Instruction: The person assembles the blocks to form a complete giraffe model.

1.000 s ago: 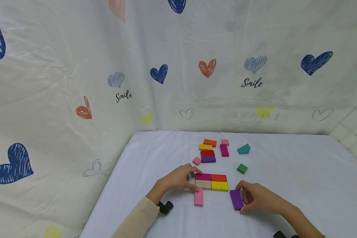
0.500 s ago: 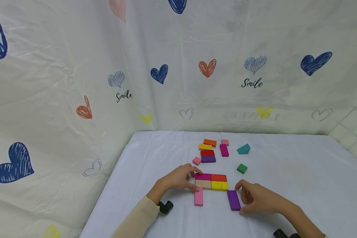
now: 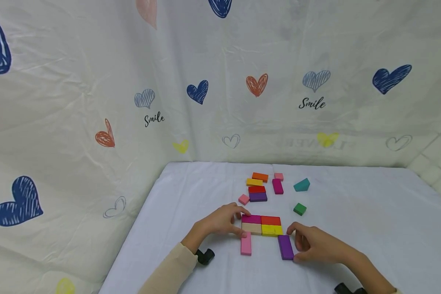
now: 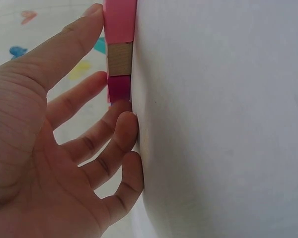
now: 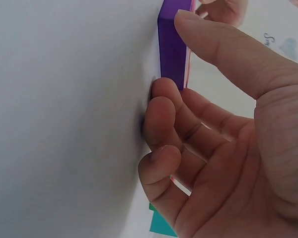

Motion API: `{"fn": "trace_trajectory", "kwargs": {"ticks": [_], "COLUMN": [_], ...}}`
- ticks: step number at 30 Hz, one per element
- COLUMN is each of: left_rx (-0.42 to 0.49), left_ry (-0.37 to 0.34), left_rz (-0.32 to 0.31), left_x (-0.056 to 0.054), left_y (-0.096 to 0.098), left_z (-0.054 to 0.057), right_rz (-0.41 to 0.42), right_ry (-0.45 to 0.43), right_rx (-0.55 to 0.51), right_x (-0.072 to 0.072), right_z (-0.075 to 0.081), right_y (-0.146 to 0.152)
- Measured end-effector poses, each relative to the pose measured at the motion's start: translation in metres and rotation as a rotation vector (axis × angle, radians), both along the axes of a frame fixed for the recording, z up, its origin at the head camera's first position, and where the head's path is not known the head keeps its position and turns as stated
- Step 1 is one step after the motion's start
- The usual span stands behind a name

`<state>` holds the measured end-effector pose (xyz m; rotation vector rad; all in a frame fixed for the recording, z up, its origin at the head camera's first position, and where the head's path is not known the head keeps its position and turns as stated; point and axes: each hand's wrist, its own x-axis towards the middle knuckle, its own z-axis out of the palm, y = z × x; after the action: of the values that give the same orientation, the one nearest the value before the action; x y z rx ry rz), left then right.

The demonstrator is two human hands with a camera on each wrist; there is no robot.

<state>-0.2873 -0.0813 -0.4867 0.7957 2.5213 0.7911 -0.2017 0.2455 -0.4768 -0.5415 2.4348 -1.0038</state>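
Four-sided wooden blocks lie flat together: magenta (image 3: 251, 219), red (image 3: 271, 220), tan (image 3: 251, 228) and yellow (image 3: 272, 230). A pink block (image 3: 246, 244) extends toward me from the tan one's lower left. My left hand (image 3: 220, 220) spans this left side; its forefinger touches the magenta block and its thumb rests where the tan and pink meet. At the lower right, a purple block (image 3: 286, 247) stands slightly slanted, its far end close to the yellow one. My right hand (image 5: 223, 144) holds it, thumb at the near corner and forefinger at the far end.
Further back lie orange (image 3: 260, 177), amber (image 3: 255, 182), red (image 3: 257, 189), dark purple (image 3: 258, 197) and small pink (image 3: 243, 199) blocks. Another magenta block (image 3: 277, 186), a teal block (image 3: 301, 185) and a green block (image 3: 299, 209) are to their right. A white cloth (image 3: 360, 220) covers the table.
The purple block has slid left across the cloth toward the pink block's side, my right hand moving with it. My left hand has stayed in place.
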Motion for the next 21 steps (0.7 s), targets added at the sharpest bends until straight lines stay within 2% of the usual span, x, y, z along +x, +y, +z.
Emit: {"fn": "trace_trajectory", "kwargs": {"ticks": [10,21], "left_rx": [0.004,0.001], "left_ry": [0.004,-0.007], "left_rz": [-0.001,0.000], "left_x": [-0.001,0.002], "left_y": [-0.001,0.000], "left_z": [0.000,0.002], "right_rz": [-0.003,-0.034], "right_ry": [0.011,-0.021], "right_rx": [0.011,0.017], "right_x": [-0.001,-0.001], "right_z": [0.000,0.002], "right_y": [-0.005,-0.013]}}
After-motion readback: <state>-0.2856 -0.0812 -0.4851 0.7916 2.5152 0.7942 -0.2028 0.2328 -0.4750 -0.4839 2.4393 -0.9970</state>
